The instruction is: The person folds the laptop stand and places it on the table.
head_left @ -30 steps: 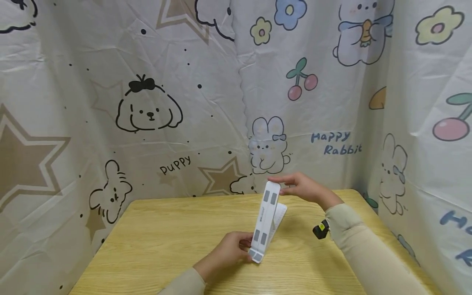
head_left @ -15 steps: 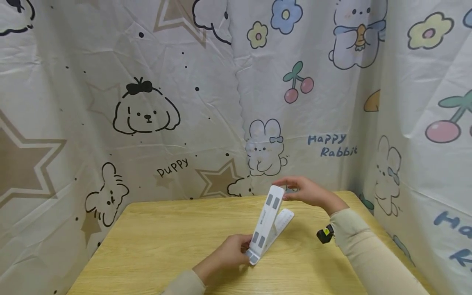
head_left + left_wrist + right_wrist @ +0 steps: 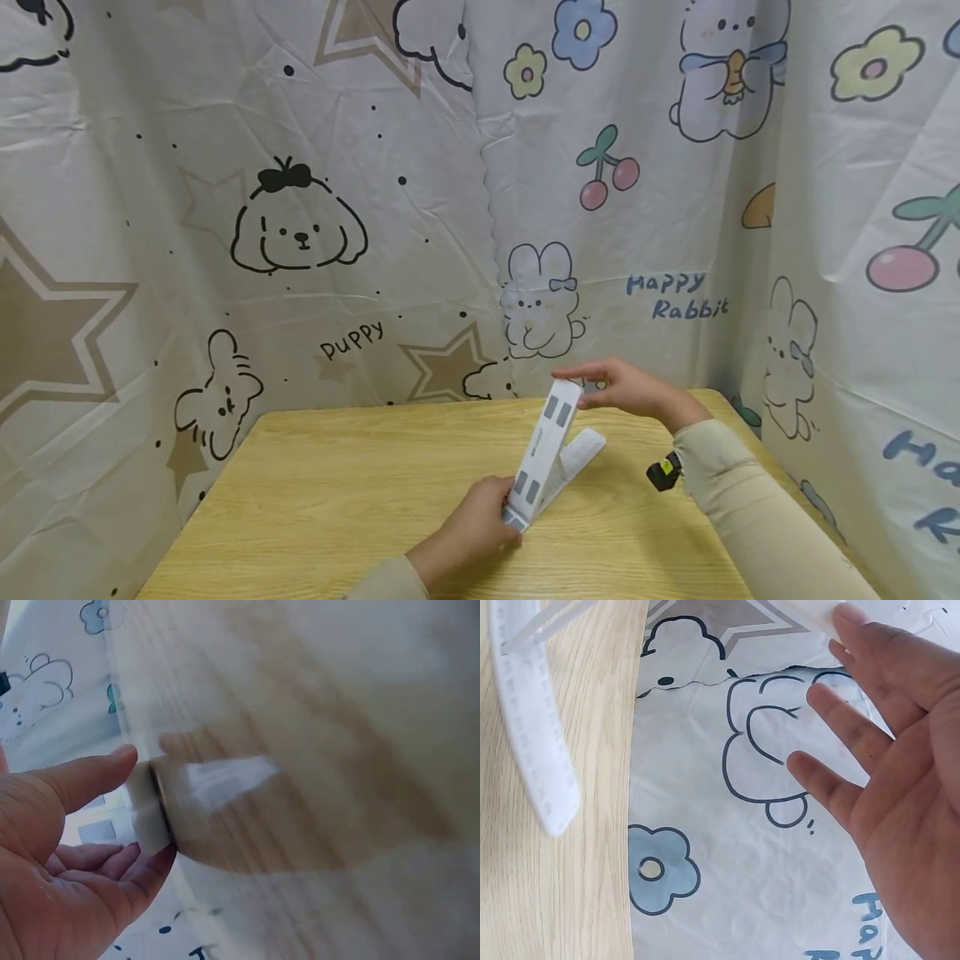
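1. The person's left hand pinched the near, low end of a white folding plastic stand with grey rubber pads, thumb and fingers curled round its hinge end. That end sat just above the pale wooden table.
2. Up from that grip the stand's upper leaf rose steeply away. The right hand met its top tip with straight, relaxed fingers, clenched on nothing; the right wrist view showed the palm spread wide.
3. Below and beyond the grip, the second leaf, a ridged white strip, splayed out toward the right sleeve.
4. From the left wrist view I could see the thumb on the stand's edge, though the picture was blurred.
5. I judged the stand light and stiff, its smooth plastic a bit slippery and its hinge the weak spot. The best hold looked to be the grey pads or the hinge end, with the leaf tip left free to swing.
6. Compared with a second ago, the two leaves stood wider apart and the lower one had dropped nearer the table. The upper leaf leaned more to the right, and both hands kept their places.
7. A cartoon-printed white curtain hung behind the table.
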Available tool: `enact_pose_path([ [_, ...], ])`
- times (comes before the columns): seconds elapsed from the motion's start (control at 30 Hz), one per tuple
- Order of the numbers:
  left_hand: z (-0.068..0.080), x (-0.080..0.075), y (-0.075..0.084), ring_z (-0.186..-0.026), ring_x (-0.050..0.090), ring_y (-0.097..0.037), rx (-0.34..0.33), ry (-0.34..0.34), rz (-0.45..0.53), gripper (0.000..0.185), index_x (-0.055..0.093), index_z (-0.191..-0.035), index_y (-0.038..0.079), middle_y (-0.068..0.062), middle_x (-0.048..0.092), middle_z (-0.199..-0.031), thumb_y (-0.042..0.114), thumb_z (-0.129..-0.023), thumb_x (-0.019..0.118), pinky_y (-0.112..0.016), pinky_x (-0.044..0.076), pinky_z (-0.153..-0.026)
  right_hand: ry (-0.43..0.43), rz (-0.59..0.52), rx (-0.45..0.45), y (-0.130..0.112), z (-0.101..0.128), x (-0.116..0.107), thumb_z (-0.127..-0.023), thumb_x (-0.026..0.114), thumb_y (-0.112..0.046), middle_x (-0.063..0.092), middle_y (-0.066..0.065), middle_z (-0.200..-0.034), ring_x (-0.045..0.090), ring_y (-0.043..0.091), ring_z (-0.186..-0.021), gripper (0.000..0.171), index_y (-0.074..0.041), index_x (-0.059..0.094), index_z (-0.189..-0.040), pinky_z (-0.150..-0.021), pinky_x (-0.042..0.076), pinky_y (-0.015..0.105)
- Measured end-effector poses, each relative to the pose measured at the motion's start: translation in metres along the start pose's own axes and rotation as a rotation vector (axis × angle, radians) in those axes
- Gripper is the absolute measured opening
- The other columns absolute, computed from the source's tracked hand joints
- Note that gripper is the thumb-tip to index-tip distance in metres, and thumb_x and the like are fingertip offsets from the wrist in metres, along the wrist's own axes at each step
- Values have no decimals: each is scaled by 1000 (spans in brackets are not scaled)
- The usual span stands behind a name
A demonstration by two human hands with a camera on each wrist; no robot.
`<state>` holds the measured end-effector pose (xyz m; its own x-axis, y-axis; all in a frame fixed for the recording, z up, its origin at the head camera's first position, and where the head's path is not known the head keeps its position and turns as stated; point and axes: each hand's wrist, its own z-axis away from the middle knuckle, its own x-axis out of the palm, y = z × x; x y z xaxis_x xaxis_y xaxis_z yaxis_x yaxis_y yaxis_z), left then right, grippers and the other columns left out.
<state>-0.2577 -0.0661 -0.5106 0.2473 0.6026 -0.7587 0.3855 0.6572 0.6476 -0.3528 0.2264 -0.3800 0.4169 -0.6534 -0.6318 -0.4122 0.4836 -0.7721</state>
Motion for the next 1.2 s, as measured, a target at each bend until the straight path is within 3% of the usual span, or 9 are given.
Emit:
enact_pose_path([
  [0.3,-5,-11,-4,-100,62,-14,-8,-76,-7,78,63,-137,1,-6,69,-112,-2,-64,89,-27,56,-86,82,100,-39,0,18,1,-86,83,-29,65,4,-140,59,33,-129,52,-28,68,-136,-108,47,60],
  [0.47,-10,-16,-10,-107,62,-13,-2,-122,-41,76,61,-141,5,-3,69,-117,-5,-69,86,-31,57,-93,152,135,-36,0,29,8,-82,86,-34,67,3,-136,60,34,-128,54,-26,71,-133,-106,48,61],
  [0.6,-14,-22,-21,-111,63,-15,52,-114,-86,73,61,-140,5,-4,68,-122,-7,-71,83,-32,57,-95,205,146,-14,-1,33,16,-81,87,-34,68,3,-135,58,35,-129,55,-22,71,-132,-107,46,63],
  [0.83,-24,-32,-38,-115,63,-18,72,-146,-84,73,61,-141,6,-4,67,-126,-8,-73,83,-33,56,-99,268,218,-3,-11,31,27,-82,87,-31,70,3,-131,60,34,-127,54,-18,71,-132,-105,49,60],
  [1.2,-35,-49,-49,-113,62,-11,141,-243,-123,77,56,-147,8,1,67,-129,-7,-76,79,-28,54,-99,322,203,63,-19,26,36,-81,88,-32,72,4,-127,61,33,-123,50,-18,73,-127,-102,52,56],
])
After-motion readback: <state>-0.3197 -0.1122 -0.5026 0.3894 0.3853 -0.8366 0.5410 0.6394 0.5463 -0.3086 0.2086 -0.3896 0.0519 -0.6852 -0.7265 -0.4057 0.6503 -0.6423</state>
